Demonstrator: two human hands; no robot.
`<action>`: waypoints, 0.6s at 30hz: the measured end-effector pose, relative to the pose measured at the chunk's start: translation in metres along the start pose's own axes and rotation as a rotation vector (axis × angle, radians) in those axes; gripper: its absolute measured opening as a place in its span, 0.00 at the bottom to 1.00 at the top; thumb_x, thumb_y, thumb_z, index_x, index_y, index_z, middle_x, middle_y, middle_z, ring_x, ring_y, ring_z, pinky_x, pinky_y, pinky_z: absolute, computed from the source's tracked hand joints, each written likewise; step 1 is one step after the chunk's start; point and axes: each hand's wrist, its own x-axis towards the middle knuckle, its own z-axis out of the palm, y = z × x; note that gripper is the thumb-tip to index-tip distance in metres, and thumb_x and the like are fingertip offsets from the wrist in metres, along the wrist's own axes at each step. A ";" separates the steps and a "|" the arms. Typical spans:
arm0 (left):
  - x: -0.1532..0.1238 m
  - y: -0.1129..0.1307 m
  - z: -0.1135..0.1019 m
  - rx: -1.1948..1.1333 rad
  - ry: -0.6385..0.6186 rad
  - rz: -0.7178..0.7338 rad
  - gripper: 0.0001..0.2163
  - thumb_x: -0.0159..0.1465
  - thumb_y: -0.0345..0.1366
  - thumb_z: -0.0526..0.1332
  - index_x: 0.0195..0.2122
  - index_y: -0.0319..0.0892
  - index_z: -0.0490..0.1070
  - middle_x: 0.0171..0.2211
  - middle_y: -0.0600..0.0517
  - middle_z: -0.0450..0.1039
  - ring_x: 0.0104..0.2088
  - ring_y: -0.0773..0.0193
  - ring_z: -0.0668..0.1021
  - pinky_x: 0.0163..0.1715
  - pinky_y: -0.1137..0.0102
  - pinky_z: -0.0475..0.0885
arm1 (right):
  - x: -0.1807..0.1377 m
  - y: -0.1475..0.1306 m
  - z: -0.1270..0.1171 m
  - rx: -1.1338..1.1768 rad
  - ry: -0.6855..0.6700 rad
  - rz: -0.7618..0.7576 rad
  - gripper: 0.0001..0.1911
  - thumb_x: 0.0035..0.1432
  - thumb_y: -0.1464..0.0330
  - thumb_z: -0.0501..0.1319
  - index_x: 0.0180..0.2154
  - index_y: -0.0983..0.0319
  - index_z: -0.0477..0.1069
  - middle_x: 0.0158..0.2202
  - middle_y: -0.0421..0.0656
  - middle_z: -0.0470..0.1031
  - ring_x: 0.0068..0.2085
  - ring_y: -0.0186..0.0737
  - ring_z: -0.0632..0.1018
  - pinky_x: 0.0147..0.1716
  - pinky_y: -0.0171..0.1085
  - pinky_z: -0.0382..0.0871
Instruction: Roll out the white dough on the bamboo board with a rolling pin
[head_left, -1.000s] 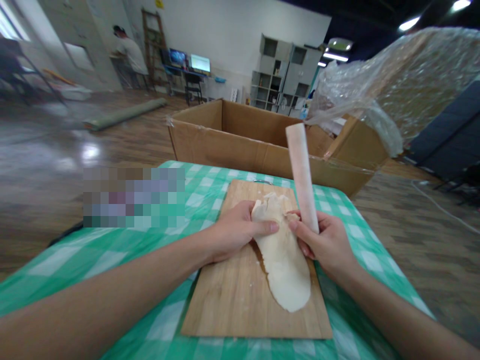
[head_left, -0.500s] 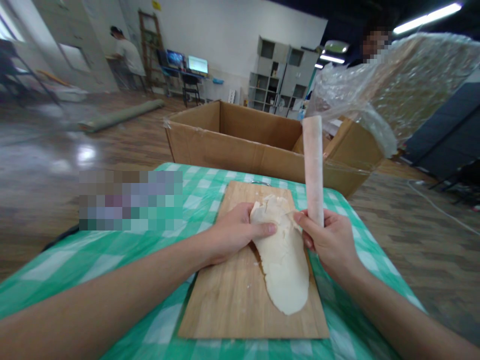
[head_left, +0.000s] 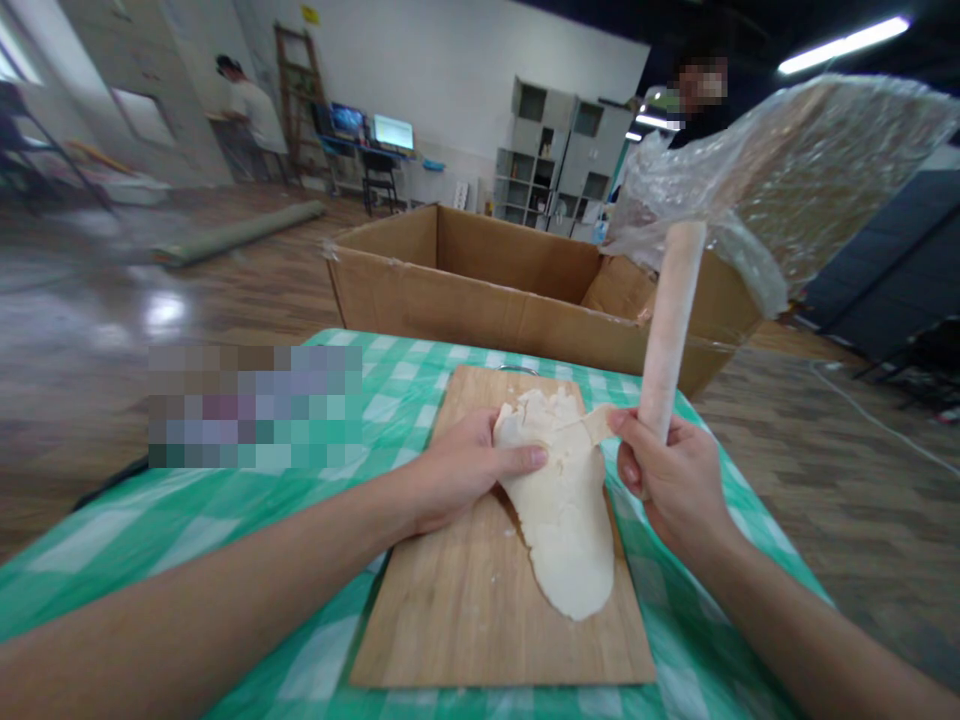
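Note:
A flattened, elongated sheet of pale dough [head_left: 562, 520] lies on a wooden cutting board [head_left: 457, 610] on the green checked tablecloth. My left hand [head_left: 465, 470] is closed on the dough's far left edge, thumb on top. My right hand [head_left: 675, 480] grips a pale rolling pin [head_left: 670, 330] that stands nearly upright, tilted a little right, and its fingertips also pinch a stretched flap at the dough's far right edge.
A large open cardboard box [head_left: 517, 290] stands just beyond the table [head_left: 232, 520], with crumpled clear plastic [head_left: 780, 180] over its right side. A person [head_left: 697, 100] stands behind the box. Another person [head_left: 251, 110] works at far left near monitors. Wooden floor surrounds the table.
The rolling pin's top has swung from leaning left to leaning right. My right hand has moved right, pulling a flap of dough out with it. My left hand stays on the dough.

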 end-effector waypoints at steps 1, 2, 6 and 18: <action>0.000 0.000 0.000 -0.001 0.011 0.001 0.23 0.53 0.35 0.77 0.50 0.39 0.79 0.53 0.41 0.81 0.52 0.48 0.82 0.57 0.55 0.74 | 0.000 0.000 0.000 0.010 0.008 0.001 0.18 0.50 0.59 0.77 0.31 0.64 0.75 0.13 0.32 0.63 0.14 0.27 0.61 0.11 0.29 0.49; 0.000 0.000 0.001 -0.001 0.022 0.001 0.23 0.53 0.35 0.77 0.49 0.39 0.79 0.53 0.41 0.81 0.52 0.48 0.82 0.57 0.55 0.74 | 0.000 -0.001 0.000 0.022 0.015 0.002 0.18 0.51 0.59 0.77 0.31 0.63 0.75 0.13 0.32 0.63 0.14 0.27 0.61 0.11 0.29 0.49; 0.000 0.001 0.002 -0.007 0.026 0.006 0.23 0.53 0.35 0.78 0.49 0.39 0.79 0.53 0.41 0.81 0.52 0.48 0.82 0.58 0.54 0.73 | -0.001 -0.001 0.001 0.044 0.035 -0.004 0.17 0.52 0.59 0.76 0.30 0.63 0.73 0.13 0.32 0.62 0.14 0.27 0.61 0.11 0.28 0.49; 0.000 0.000 0.001 0.005 0.039 0.015 0.22 0.52 0.34 0.77 0.48 0.40 0.79 0.50 0.43 0.82 0.51 0.48 0.82 0.58 0.55 0.73 | 0.004 -0.003 0.000 0.120 0.095 -0.015 0.17 0.51 0.62 0.77 0.30 0.61 0.71 0.14 0.29 0.60 0.13 0.27 0.60 0.10 0.28 0.49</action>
